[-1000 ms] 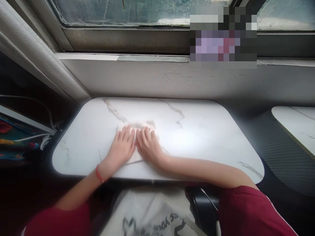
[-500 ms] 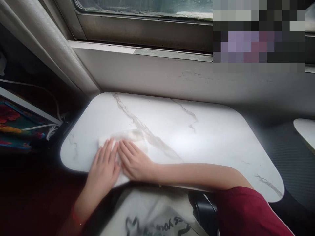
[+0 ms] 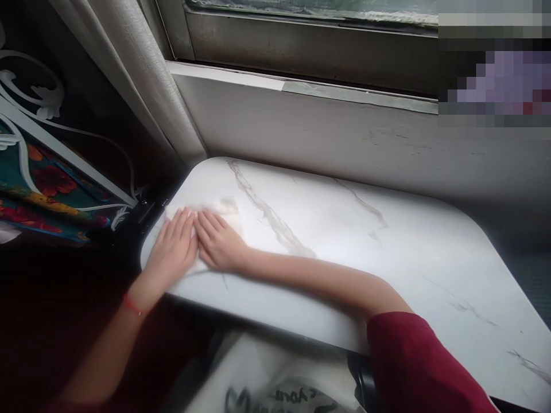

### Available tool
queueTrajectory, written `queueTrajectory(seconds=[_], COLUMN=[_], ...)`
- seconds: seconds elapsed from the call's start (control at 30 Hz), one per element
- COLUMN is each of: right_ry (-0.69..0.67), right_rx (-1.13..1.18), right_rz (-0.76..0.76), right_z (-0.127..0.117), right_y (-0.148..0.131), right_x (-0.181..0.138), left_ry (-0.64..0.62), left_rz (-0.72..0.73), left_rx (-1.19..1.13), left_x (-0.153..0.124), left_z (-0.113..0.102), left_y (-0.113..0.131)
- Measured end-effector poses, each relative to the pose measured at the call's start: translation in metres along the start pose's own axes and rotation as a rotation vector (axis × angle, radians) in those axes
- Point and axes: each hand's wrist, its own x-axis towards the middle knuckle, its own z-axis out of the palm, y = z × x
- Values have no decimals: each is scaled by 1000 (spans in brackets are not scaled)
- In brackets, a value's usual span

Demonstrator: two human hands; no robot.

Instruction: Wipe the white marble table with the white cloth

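Note:
A white cloth or wipe (image 3: 230, 209) lies on the left end of a white marbled tabletop (image 3: 344, 298), too blurred to tell which. My left hand (image 3: 172, 246) presses flat on its left part, fingers stretched out and pointing away from me. Beside it, my right hand (image 3: 219, 241) rests flat on the cloth too, its fingers angled up and left. The fingertips of both hands nearly meet. Part of the cloth is hidden under the palms.
A curtain (image 3: 150, 74) hangs at the table's far left corner, and a wall (image 3: 301, 132) with a window sill runs along the back. White scrolled metalwork (image 3: 47, 97) stands at left. Below the near edge is a pale printed fabric (image 3: 258, 378).
Both hands and the cloth have slid across the tabletop, away from the near edge and toward the left end. The camera has turned left, so more of the scrolled metalwork shows.

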Motion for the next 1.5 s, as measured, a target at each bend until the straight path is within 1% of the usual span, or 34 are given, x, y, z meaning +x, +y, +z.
queueTrajectory(seconds=[0.13, 0.27, 0.37, 0.43, 0.5, 0.57, 0.7, 0.8, 0.93, 1.03, 1.1, 1.17, 1.23, 1.4, 1.47, 1.5], right_ry=[6, -26, -11, 16, 34, 33, 2, -17, -53, -58, -40, -16, 0, -7, -24, -31], right_rx=[-1, -29, -57, -70, -81, -92, -113, -128, -145, -144, -138, -132, -135, -251, -280, -287], right_rz=[74, 179, 257, 270, 261, 255, 284, 296, 305, 298, 281, 250, 216, 181, 142, 128], right_z=[12, 18, 20, 19, 17, 15, 9, 4, -4, -10, -13, -18, -23, -48, -61, -67], right_y=[35, 77, 110, 130, 147, 158, 164, 160, 150, 139, 130, 116, 96, 26, 1, -7], right_x=[29, 50, 58, 60, 60, 60, 61, 63, 59, 48, 34, 14, -10, -83, -110, -121], left_ry=[-121, -258, -305, -302, -282, -258, -207, -182, -177, -182, -186, -190, -190, -166, -146, -142], left_rz=[-18, -36, -16, 8, 18, 10, -11, 3, 17, 39, 63, 93, 126, 263, 324, 341], left_rx=[14, 36, 30, 15, -1, -19, -62, -88, -105, -110, -102, -90, -77, -30, -30, -36], left_x=[48, 106, 145, 166, 181, 190, 195, 194, 187, 177, 165, 146, 121, 41, 16, 7], left_z=[8, 21, 35, 45, 54, 62, 71, 71, 66, 59, 52, 43, 32, 0, -9, -12], left_y=[-19, -27, -28, -27, -25, -24, -23, -25, -22, -13, -2, 13, 32, 87, 105, 112])
